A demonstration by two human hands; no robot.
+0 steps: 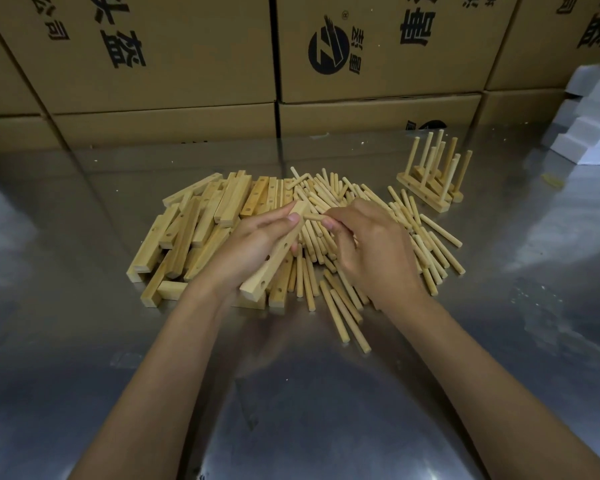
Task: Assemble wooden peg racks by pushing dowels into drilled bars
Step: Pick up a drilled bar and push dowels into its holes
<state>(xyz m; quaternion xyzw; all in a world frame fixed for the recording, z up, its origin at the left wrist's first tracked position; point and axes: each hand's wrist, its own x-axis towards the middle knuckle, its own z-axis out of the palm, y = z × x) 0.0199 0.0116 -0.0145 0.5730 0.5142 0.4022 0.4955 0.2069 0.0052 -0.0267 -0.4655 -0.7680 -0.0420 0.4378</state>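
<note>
Nearest us, our left hand point(253, 244) grips a drilled bar point(274, 258) tilted above the desk point(84, 341), while our right hand point(371, 247) pinches a dowel point(313, 218) at the bar's far end. Loose bars point(201, 230) and dowels point(426, 237) lie beneath; finished racks point(433, 174) stand beyond.

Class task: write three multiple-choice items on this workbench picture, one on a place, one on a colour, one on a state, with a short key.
1. Where do the finished racks stand?
A. far right of the dowel pile
B. left of the bar pile
C. on the boxes

2. What colour are the boxes behind?
A. white
B. brown
C. blue

3. What does the left hand hold?
A. nothing
B. a box
C. a drilled bar

Key: 1 A, pegs upright beyond the dowels. 2 B, brown cardboard. 3 C, fingers curl round it; the right hand brings a dowel.
</note>
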